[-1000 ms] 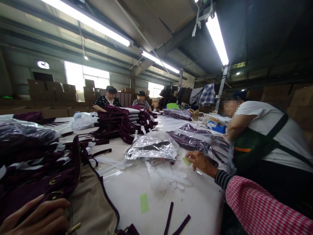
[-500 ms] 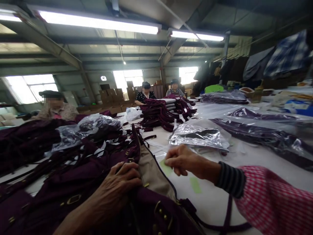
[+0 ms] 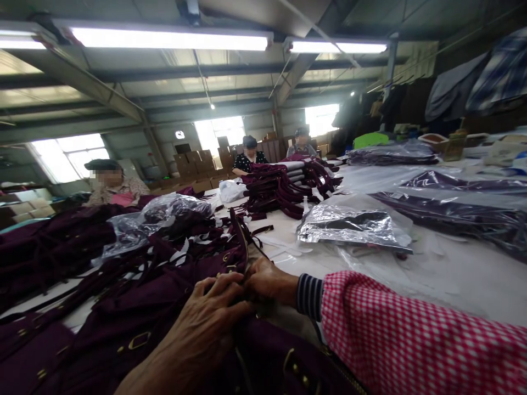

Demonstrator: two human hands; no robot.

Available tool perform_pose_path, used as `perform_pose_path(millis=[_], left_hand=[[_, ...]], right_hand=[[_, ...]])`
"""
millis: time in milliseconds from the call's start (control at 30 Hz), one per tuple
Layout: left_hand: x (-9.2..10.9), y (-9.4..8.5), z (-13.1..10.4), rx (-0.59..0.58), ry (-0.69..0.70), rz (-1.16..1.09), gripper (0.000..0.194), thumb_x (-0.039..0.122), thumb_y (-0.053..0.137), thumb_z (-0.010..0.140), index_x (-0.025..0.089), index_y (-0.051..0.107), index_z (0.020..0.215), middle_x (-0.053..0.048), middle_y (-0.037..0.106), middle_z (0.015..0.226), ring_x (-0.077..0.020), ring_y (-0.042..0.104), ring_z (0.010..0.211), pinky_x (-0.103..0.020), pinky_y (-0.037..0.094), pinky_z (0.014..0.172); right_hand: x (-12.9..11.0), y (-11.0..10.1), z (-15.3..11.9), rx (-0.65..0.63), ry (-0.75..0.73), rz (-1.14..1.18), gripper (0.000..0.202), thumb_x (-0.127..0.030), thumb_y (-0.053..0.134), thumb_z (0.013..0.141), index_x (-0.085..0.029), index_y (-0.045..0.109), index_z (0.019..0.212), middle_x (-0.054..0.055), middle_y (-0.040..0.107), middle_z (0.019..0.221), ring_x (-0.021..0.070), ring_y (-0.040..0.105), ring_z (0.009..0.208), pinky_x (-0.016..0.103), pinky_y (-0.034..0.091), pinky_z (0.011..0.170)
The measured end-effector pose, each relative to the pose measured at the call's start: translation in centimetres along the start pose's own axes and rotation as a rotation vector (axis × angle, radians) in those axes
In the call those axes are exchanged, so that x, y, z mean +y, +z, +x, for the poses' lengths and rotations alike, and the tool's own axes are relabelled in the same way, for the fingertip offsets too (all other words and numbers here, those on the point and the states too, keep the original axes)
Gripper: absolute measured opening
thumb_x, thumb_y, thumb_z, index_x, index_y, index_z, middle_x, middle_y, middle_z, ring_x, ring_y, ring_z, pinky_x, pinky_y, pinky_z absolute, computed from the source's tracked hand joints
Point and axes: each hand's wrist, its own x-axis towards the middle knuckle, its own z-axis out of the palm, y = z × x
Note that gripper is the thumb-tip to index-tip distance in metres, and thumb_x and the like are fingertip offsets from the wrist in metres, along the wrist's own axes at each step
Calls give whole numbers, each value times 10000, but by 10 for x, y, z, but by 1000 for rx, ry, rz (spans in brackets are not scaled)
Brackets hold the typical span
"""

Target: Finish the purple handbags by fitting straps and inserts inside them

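A dark purple bag (image 3: 267, 356) with brass fittings lies before me, its long zipped mouth open and a little pale lining showing. My left hand (image 3: 218, 307) is curled over the near edge of that mouth, gripping the fabric. Right beside it, my right hand (image 3: 267, 280) reaches into the opening with its fingers bent and closed. The left hand and the bag cover those fingertips, so whatever they hold is hidden. A brass zip (image 3: 349, 376) runs along the bag's edge under my right sleeve.
Beyond the bag, a clear plastic-wrapped bundle (image 3: 354, 225) lies on the white table (image 3: 448, 280). Several purple bags are stacked (image 3: 284, 186) at the far middle, and more are heaped (image 3: 61, 236) at left. Wrapped purple bags (image 3: 444, 208) lie at right. Several co-workers sit across the table.
My right hand has moved left from a pale green slip on the table into the bag's mouth, beside my left hand. The left hand keeps its grip. The view has shifted slightly.
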Motion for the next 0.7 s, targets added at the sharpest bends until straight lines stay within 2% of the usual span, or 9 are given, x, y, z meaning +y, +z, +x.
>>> perform_pose_path(millis=[100,167,267,367,467,567,633,700], left_hand=[[2,-10,-5,-23,4,-29,390,71,549,734,320,686,1001,35,703,1138,-214,395,1404,-394,304,1117],[1,-16,-12,-21,34,-35,312,85,558,744,299,688,930,32,716,1114,-209,415,1395,-377,300,1146],[-4,-25,-23,-3,80,-36,290,125,571,784,302,693,977,26,693,1228,-190,452,1378,-331,337,1154],[-7,-31,-26,-5,83,-57,255,187,627,816,310,701,1027,21,690,1247,-182,487,1360,-269,440,1072],[-3,-33,-23,26,66,-78,170,374,713,842,294,722,992,-6,716,1179,-224,517,1338,-279,493,1025],[4,-36,-17,73,76,-89,360,619,641,878,278,736,945,-33,735,1097,-247,557,1282,-306,515,1003],[8,-38,-14,80,77,-98,457,685,540,910,273,738,910,-38,741,1026,-243,572,1251,-314,516,995],[11,-40,-11,63,77,-116,503,693,479,935,269,733,843,-37,738,950,-233,579,1226,-320,502,1008]], right_hand=[[3,3,-4,-29,50,17,133,-80,553,715,-148,557,600,-26,534,487,93,461,380,174,345,325],[6,1,-6,-67,49,-2,139,-50,539,693,-144,554,592,-25,534,481,90,469,376,158,333,321],[10,-5,-6,-103,40,-32,140,-30,533,669,-135,571,585,-19,540,476,87,466,368,147,338,321],[12,-6,-1,-89,75,-29,128,-58,530,697,-132,574,603,-4,557,497,85,450,354,166,397,341],[13,-7,5,-132,64,-28,107,-47,533,680,-133,594,667,-5,592,545,84,484,385,166,441,390],[14,-13,9,-242,-70,-123,158,-51,549,667,-146,624,768,-18,620,610,93,539,466,157,456,445],[16,-17,10,-285,-133,-196,152,-87,560,692,-150,635,808,-16,622,633,102,547,499,168,446,465],[20,-17,10,-245,-186,-235,167,-119,599,694,-151,649,850,-4,640,696,112,564,577,173,427,504]])
